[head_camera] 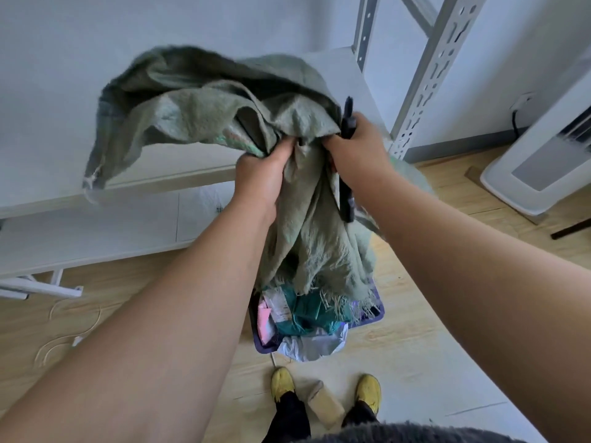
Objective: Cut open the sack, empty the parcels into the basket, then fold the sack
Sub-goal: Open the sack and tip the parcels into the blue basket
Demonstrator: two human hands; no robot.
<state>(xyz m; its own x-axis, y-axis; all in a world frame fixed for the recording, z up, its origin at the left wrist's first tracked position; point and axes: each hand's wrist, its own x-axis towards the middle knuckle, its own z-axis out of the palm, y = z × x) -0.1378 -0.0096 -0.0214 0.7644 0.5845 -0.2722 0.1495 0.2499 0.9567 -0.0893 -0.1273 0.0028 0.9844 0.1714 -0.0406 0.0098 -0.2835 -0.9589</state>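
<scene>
Left hand [262, 174], right hand [358, 148] bunch sack [204, 103] above basket [367, 319].

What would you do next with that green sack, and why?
Probably set down the black tool, then start folding. The sack hangs limp and bunched in both the left hand and right hand, and parcels already fill the basket below.
</scene>
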